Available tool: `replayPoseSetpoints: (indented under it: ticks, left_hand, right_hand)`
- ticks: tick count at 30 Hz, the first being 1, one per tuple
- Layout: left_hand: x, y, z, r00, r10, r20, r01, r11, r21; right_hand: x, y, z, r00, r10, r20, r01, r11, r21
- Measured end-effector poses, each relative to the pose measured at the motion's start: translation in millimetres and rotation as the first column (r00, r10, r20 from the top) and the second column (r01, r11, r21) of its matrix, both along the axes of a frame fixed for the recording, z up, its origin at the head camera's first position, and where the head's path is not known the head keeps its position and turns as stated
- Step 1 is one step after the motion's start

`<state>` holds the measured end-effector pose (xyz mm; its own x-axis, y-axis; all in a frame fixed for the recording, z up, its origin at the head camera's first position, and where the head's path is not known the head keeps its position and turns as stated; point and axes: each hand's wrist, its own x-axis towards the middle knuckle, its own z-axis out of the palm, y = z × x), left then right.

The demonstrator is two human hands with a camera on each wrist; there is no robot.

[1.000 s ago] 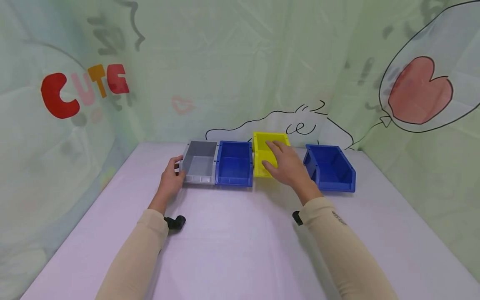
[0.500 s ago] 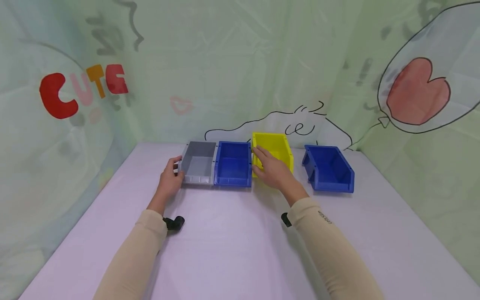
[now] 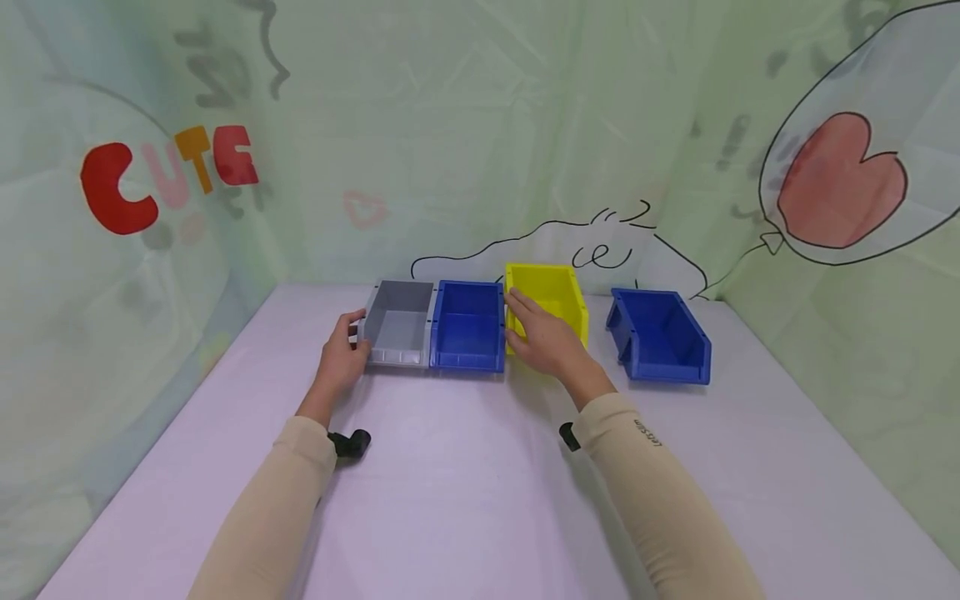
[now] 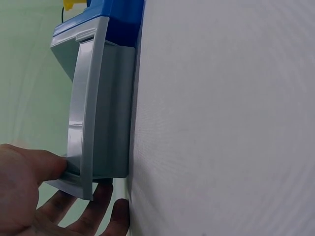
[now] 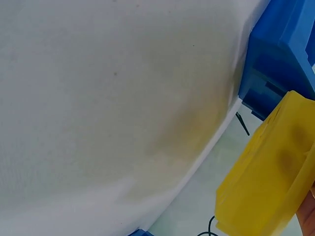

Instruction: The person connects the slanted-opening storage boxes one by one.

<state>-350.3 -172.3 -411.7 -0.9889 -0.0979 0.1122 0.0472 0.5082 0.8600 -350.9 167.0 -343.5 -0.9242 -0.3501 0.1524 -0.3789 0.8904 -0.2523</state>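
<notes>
On the left, a grey plastic storage bin stands side by side with a blue bin. My left hand grips the grey bin's left edge; in the left wrist view its thumb lies at the rim with the fingers behind. A yellow bin adjoins the blue bin's right side, its underside above the tabletop in the right wrist view. My right hand reaches over the yellow bin, fairly straight fingers touching its left wall beside the blue bin. Only a little of that hand shows in the right wrist view.
A second blue bin stands apart at the right on the white table. Behind rises a pale green cloth backdrop with printed drawings. Both wrists carry small black devices.
My right hand has moved left from the middle of the yellow bin to its left wall, then kept still. The left hand and the bins look unmoved.
</notes>
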Motion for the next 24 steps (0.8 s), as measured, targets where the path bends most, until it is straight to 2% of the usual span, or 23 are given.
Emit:
replayPoseSetpoints:
  ticks: [18, 24]
  left_hand:
    - [0.6, 0.2, 0.5, 1.0, 0.017, 0.006, -0.017, 1.0, 0.002]
    - [1.7, 0.4, -1.5, 1.0, 0.003, 0.008, -0.003, 1.0, 0.011]
  right_hand:
    - [2.8, -4.1, 1.2, 1.0, 0.004, -0.016, -0.004, 1.0, 0.016]
    - [4.2, -4.5, 0.7, 1.0, -0.012, -0.013, 0.012, 1.0, 0.012]
